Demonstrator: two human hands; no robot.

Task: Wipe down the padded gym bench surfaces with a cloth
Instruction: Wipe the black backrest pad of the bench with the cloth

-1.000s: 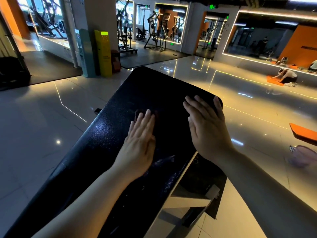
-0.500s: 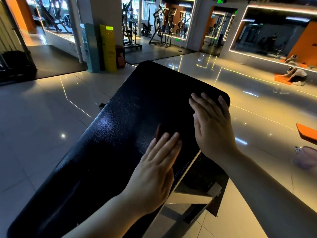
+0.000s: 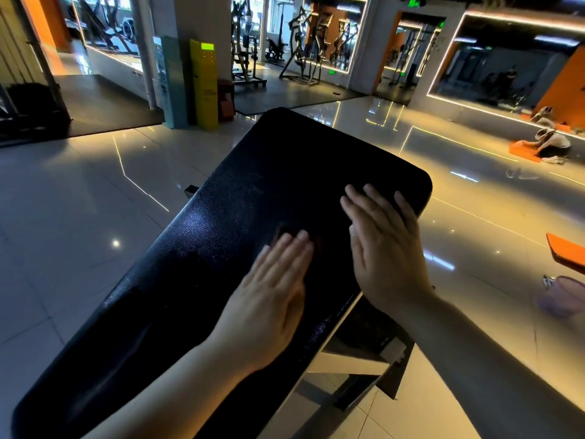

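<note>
A black padded bench (image 3: 253, 172) slopes away from me through the middle of the view. My left hand (image 3: 272, 286) lies flat on its middle and presses down a dark cloth (image 3: 285, 231). Only a brownish edge of the cloth shows past the fingertips. My right hand (image 3: 383, 248) rests flat with its fingers spread on the pad near the right edge, beside the left hand and holding nothing.
The bench's metal frame (image 3: 348, 359) shows below its right edge. Glossy floor tiles (image 3: 79, 217) surround it. An orange pad (image 3: 566, 251) and a purple object (image 3: 563, 296) sit at the right. A person kneels on an orange mat (image 3: 552, 147) far right. A yellow kiosk (image 3: 204, 83) and gym machines (image 3: 310, 52) stand behind.
My left hand slid the cloth toward the pad's near right edge, then back toward the middle. My right hand has stayed planted near the right edge.
</note>
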